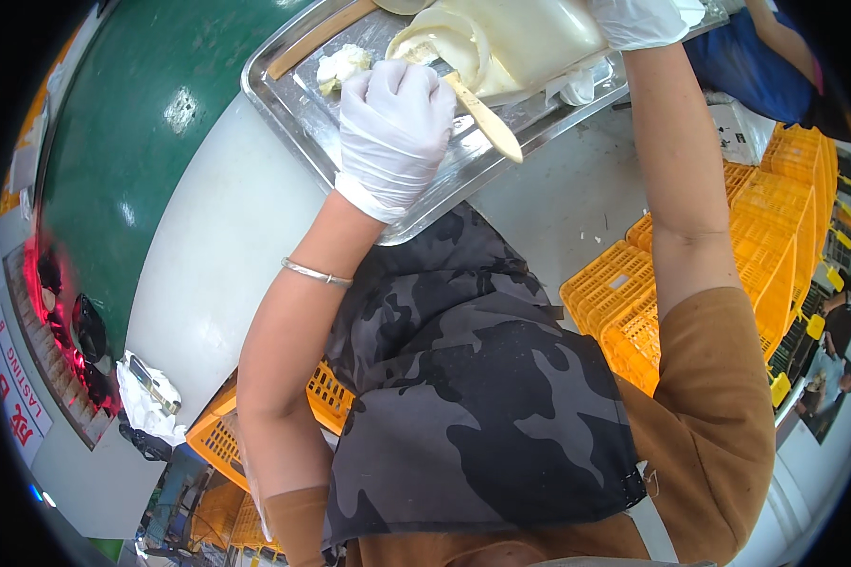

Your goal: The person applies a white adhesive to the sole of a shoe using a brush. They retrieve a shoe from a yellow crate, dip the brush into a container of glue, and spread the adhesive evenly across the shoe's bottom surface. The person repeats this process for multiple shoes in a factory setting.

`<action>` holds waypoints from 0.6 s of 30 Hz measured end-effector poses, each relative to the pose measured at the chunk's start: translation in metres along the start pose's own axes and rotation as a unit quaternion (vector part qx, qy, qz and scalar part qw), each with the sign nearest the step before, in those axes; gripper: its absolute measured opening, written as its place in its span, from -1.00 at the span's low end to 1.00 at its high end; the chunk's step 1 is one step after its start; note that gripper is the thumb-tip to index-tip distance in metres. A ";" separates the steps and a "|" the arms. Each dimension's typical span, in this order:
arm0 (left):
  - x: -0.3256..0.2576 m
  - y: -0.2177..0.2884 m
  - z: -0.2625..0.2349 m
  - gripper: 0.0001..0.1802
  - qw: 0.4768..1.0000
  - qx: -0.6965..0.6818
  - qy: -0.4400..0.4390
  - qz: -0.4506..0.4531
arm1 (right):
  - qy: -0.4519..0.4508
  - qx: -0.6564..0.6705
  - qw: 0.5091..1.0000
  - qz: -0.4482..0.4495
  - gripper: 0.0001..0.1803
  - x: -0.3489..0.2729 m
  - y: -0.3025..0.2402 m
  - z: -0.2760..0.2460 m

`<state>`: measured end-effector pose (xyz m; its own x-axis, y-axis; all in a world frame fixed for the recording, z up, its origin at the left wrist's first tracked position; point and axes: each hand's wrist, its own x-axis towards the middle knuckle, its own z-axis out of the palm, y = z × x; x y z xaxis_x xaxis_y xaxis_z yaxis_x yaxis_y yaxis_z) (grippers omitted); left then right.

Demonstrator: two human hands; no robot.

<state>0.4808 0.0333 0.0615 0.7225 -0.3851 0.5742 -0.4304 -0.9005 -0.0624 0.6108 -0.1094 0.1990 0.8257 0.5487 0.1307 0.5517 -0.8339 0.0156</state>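
Closest to you, your camouflage apron (pixel 482 369) comes right up to the near corner of the metal tray (pixel 411 222), so that raised rim leaves little slack on your body side. Your left hand (pixel 397 132), white-gloved, reaches over the tray's left side with its fingers bent down and inward; you cannot tell from here whether they grasp anything. Just beside those fingers, a tool with a pale handle (pixel 487 123) slants toward you, its handle end reaching the near rim. Beyond it, the cream-coloured container (pixel 548 38) lies on its side over the tray, mouth facing left, pale paste inside its rim. Your right hand (pixel 638 19) is at the container's far right end; the upper edge cuts it off, so its grip cannot be told.

Left of the mouth, a white lump (pixel 343 66) sits near your left knuckles, and a wooden strip (pixel 321 38) runs along the tray's far-left edge. Outside that edge, white tabletop (pixel 199 236) gives your left side width before the green surface (pixel 113 170). To your right, stacked orange crates (pixel 615 283) crowd below your forearm, and farther off is a person in blue (pixel 752 71).
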 end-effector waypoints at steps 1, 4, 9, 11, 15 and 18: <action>0.002 0.001 -0.001 -0.79 1.000 0.003 0.000 0.007 | -0.003 -0.005 1.000 0.002 -0.66 0.000 0.000 0.000; 0.007 0.004 -0.005 -0.81 0.999 0.012 -0.030 0.017 | 0.013 0.037 0.999 -0.016 -0.66 0.001 0.006 0.006; 0.008 0.006 -0.009 -0.81 0.997 0.033 -0.044 0.051 | 0.009 0.014 1.000 -0.005 -0.65 -0.002 0.001 0.000; 0.008 0.006 -0.008 -0.82 0.996 0.034 -0.051 0.062 | 0.000 0.010 1.000 -0.001 -0.65 -0.002 -0.002 -0.003; 0.008 0.004 -0.008 -0.84 0.995 0.028 -0.049 0.076 | -0.007 0.016 1.000 -0.005 -0.65 -0.001 0.000 -0.005; 0.007 0.000 -0.006 -0.84 0.996 0.017 -0.023 0.081 | 0.005 0.012 1.000 -0.006 -0.65 -0.002 0.000 -0.004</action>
<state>0.4824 0.0314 0.0706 0.6694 -0.5344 0.5160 -0.5261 -0.8315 -0.1786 0.6086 -0.1111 0.2024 0.8178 0.5580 0.1408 0.5645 -0.8254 -0.0075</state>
